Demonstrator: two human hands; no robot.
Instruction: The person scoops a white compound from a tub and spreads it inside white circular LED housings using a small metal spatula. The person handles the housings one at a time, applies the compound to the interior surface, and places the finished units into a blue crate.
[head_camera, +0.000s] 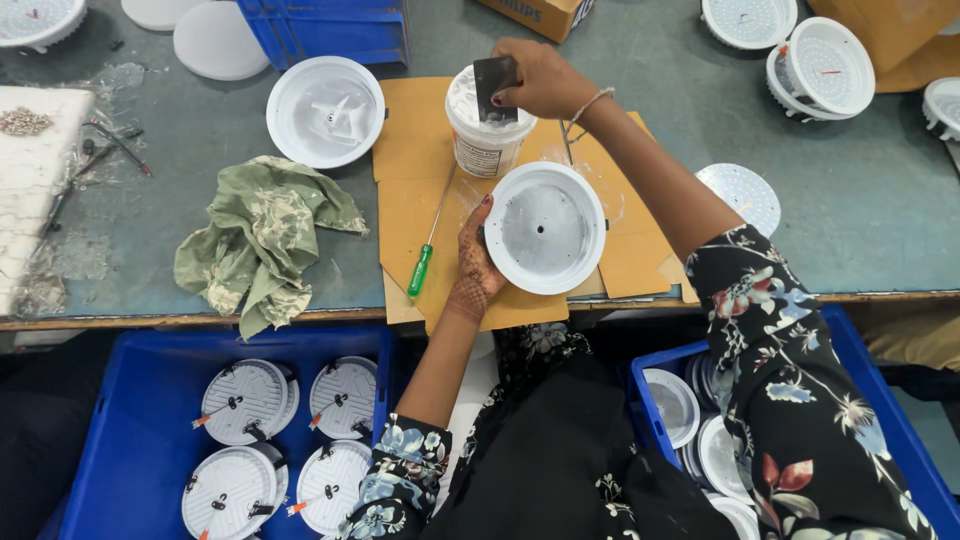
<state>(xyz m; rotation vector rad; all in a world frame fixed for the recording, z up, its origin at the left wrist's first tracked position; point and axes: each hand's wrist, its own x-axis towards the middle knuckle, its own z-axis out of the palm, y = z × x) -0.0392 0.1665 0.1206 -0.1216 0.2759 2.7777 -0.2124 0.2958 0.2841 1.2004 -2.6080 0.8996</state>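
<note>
Beside left grip (478, 262), white housing (545, 240), touching

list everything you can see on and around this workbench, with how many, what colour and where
Round housing: one, white rim, grey inside, on the cardboard.
Paste tub: one, white, behind the housing.
Spreader card: one, dark, over the tub.
Screwdriver: one, green handle, on the cardboard.
Cardboard: brown sheets, bench centre.
Rag: one, green, left of the cardboard.
Second housing: one, white, behind the rag.
Left bin: blue, four white fixtures inside.
Right bin: blue, stacked white fixtures.
Left hand: on the housing's rim.
Right hand: holds the card.
</note>
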